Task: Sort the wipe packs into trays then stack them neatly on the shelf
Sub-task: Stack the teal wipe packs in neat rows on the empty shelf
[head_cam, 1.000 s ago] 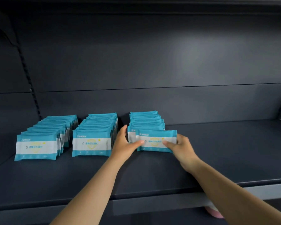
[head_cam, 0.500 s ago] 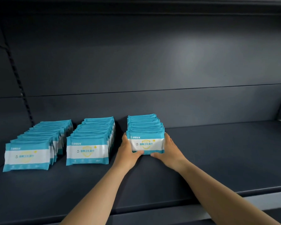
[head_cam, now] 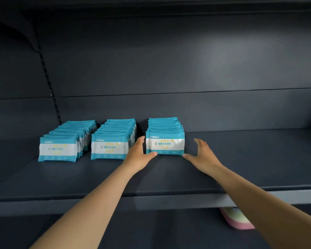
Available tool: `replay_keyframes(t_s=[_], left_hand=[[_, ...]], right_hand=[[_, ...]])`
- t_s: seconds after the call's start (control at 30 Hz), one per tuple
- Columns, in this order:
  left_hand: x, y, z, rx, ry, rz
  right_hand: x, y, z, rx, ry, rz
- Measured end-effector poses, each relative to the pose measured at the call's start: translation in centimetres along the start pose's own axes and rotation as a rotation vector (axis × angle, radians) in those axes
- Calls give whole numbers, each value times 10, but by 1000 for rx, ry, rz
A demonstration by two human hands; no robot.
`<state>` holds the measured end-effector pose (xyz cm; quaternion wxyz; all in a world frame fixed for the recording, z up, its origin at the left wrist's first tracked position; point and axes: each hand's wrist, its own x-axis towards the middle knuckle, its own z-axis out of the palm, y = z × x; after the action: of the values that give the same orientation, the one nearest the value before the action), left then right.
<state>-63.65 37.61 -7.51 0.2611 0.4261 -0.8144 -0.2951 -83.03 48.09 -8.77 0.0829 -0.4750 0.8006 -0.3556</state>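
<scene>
Three rows of teal-and-white wipe packs stand upright on the dark shelf (head_cam: 241, 159), each row running back toward the rear panel; the packs inside a row overlap too closely to count, so only the three front faces are plain. The right-hand row (head_cam: 165, 139) sits between the two hands; its front pack (head_cam: 165, 144) faces outward, upright and square with the packs behind it. The left hand (head_cam: 139, 153) lies against that row's left side with fingers straight and thumb stretched under the pack's lower left corner, touching it; it grips nothing. The right hand (head_cam: 202, 155) is spread with fingers straight, just beside the row's right side, its thumb tip near the lower right corner; whether it touches cannot be told. The middle row (head_cam: 113, 141) stands just left of the left hand; the left-most row (head_cam: 65, 142), fanned a little askew, stands further left, well apart from both hands. Below the shelf edge, under the right forearm, one pink and pale striped object (head_cam: 235, 220) shows partly.
</scene>
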Motion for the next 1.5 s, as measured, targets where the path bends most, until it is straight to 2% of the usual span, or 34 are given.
replay_keyframes(t_s=[0.27,0.43,0.5,0.67,0.9,1.03,1.2,1.37,1.5], left_hand=[[-103,1,-37,216,2,208],[-182,-25,-36,208,-22,244],[-209,-44,-26,204,-44,227],[-261,-104,21,212,-195,84],[-302,-213,122,195,-408,-161],[-318,-282,183,158,-483,-356],[-321,-355,243,222,-533,-543],[-303,-404,288,269,-554,-650],[-291,-429,314,270,-565,-684]], right_hand=[[-123,-23,-28,-157,-12,-135],[-216,-28,-6,-259,8,-229],[-248,-21,11,-279,-32,-204],[-303,23,57,-281,-227,-109],[-332,110,138,-312,-439,59],[-339,167,194,-320,-555,165],[-338,235,260,-311,-697,271],[-332,289,323,-245,-752,433],[-328,325,362,-157,-706,601]])
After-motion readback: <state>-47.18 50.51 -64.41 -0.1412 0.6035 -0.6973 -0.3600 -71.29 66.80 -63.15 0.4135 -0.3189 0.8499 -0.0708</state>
